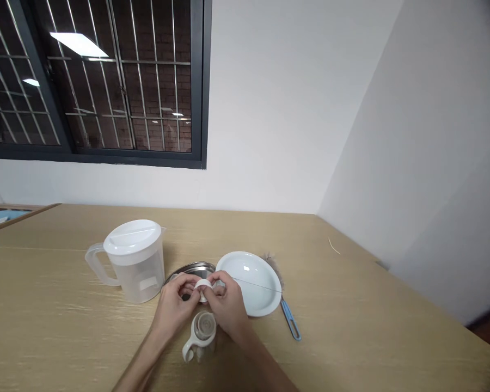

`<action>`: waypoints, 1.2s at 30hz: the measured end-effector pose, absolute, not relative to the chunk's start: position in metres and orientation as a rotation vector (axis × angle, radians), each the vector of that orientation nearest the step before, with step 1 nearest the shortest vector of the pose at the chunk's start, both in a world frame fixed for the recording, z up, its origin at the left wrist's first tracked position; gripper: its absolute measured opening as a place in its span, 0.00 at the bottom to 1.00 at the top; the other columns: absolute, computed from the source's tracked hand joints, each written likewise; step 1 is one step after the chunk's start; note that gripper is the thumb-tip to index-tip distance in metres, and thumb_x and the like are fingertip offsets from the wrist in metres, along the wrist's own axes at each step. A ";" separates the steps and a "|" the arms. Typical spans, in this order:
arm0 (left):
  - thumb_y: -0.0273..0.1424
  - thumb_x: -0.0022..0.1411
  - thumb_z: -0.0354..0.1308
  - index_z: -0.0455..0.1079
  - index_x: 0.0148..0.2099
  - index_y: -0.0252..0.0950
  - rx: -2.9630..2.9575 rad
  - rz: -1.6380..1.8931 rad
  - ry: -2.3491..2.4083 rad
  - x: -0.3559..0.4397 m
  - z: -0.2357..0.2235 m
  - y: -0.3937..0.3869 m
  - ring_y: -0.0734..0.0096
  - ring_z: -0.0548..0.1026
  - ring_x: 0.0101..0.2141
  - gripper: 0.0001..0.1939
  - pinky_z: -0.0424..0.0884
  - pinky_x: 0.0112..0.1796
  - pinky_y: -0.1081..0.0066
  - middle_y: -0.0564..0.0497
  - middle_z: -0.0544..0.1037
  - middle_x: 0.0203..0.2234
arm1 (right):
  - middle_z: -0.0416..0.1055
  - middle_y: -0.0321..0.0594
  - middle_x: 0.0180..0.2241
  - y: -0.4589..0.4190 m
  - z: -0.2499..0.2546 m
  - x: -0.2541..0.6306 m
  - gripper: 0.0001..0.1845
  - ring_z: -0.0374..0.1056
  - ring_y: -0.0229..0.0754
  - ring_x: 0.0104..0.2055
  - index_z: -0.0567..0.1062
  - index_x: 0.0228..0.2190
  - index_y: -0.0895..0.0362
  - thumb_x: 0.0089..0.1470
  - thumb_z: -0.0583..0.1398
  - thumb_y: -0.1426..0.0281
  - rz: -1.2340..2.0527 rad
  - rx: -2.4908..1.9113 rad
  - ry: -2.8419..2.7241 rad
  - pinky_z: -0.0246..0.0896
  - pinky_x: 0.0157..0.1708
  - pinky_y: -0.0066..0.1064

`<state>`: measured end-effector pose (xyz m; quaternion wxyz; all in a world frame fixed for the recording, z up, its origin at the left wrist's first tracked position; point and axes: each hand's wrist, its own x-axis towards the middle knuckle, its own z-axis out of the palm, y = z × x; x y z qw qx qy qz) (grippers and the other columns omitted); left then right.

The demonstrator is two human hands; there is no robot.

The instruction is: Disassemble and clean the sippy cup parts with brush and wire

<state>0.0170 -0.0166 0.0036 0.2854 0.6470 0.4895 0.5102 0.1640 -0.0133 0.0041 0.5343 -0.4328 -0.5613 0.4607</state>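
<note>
My left hand [175, 302] and my right hand [227, 305] meet over the table, fingers pinched from both sides on a small white round piece [203, 289]. Just below them stands a small clear bottle with white side handles [200, 335], its top open toward me. Behind my hands lies a shiny metal plate [190, 269], partly hidden by my fingers. A white bowl-like plate [253, 277] sits to the right of it, touching my right hand's far side.
A translucent white-lidded pitcher [133, 261] stands left of my hands. A brush with a blue handle [289, 318] lies under the white plate's right edge. The wooden table [371, 310] meets white walls at the back and right; a barred window is above left.
</note>
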 end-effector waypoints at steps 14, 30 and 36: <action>0.37 0.61 0.59 0.70 0.60 0.34 1.691 1.226 1.145 0.015 -0.002 -0.015 0.64 0.80 0.33 0.26 0.77 0.36 0.67 0.47 0.83 0.34 | 0.80 0.44 0.37 -0.006 0.014 0.182 0.18 0.76 0.47 0.35 0.79 0.42 0.58 0.46 0.66 0.67 1.291 -0.887 -1.334 0.72 0.39 0.38; 0.38 0.64 0.58 0.71 0.58 0.34 1.847 1.214 1.199 0.014 -0.003 -0.015 0.65 0.79 0.31 0.23 0.76 0.33 0.70 0.47 0.83 0.36 | 0.80 0.43 0.33 -0.007 0.009 0.184 0.22 0.76 0.44 0.35 0.77 0.40 0.61 0.44 0.70 0.62 1.424 -0.833 -1.221 0.73 0.39 0.35; 0.39 0.64 0.57 0.70 0.59 0.33 1.838 1.182 1.181 0.014 -0.001 -0.016 0.65 0.79 0.31 0.24 0.75 0.34 0.70 0.47 0.83 0.35 | 0.80 0.47 0.34 -0.006 0.008 0.185 0.26 0.76 0.47 0.35 0.77 0.41 0.63 0.49 0.66 0.53 1.336 -0.896 -1.287 0.73 0.38 0.38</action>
